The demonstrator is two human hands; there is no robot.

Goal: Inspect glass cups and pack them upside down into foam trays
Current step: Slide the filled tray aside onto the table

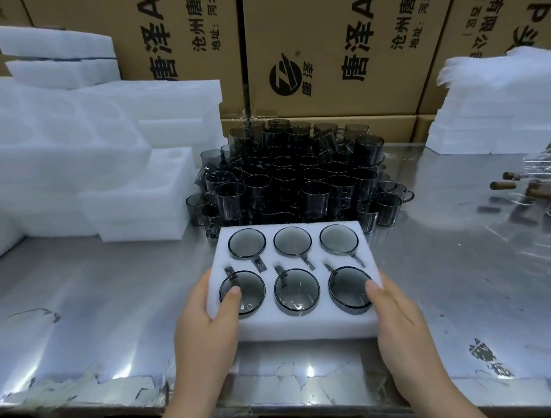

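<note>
Edgewise: left hand [205, 330]; right hand [399, 326]; tray [304, 330]

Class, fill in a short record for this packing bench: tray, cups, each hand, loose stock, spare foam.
Tray: white foam tray, six pockets, all filled
Cups in tray: six smoky glass cups, bases up
Left hand: grips tray's left edge, thumb on top
Right hand: grips tray's right edge, thumb on top
Loose stock: pile of cups behind tray
Spare foam: empty trays stacked left
</note>
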